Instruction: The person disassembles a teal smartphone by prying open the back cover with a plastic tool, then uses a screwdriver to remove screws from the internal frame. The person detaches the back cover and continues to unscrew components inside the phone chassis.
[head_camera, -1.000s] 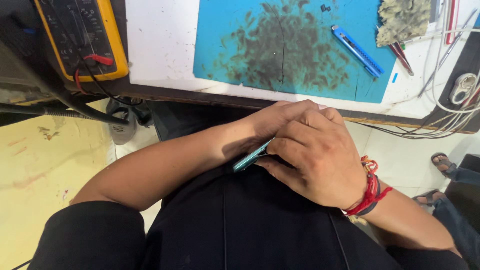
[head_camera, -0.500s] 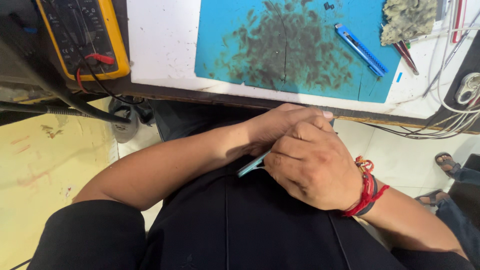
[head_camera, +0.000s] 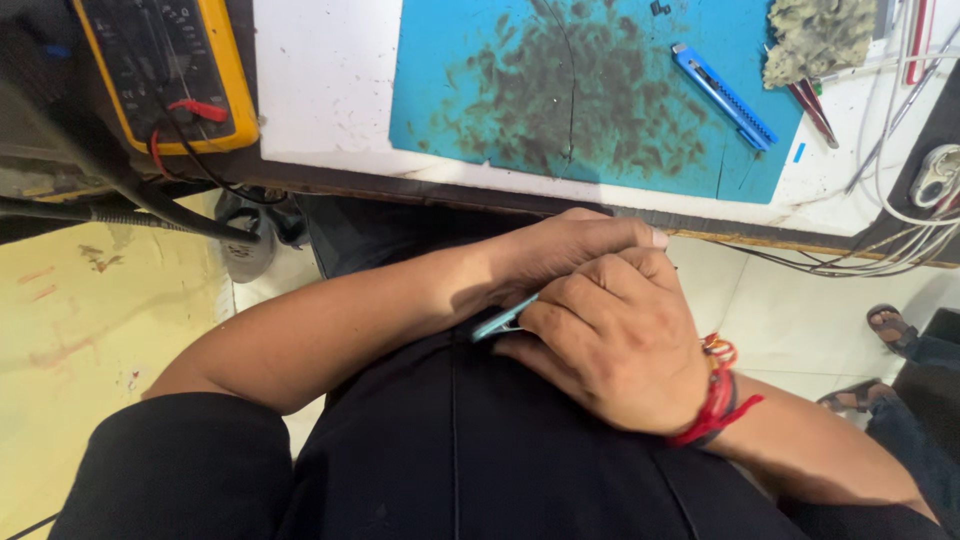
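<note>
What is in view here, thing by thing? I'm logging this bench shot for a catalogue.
Work mat: one, blue with dark stains, on the white bench top.
Utility knife: one, blue, lying on the mat's right side.
Multimeter: one, yellow and black, top left, red and black leads attached.
Rag: one, greyish, top right.
Cables: several, white and grey, right edge of the bench.
Sandalled foot: one, another person's, on the floor at right.
Slim tool: one, teal, held over the lap, mostly hidden.
Left hand: beneath the right.
Right hand: red thread wristband, gripping the slim tool.
</note>
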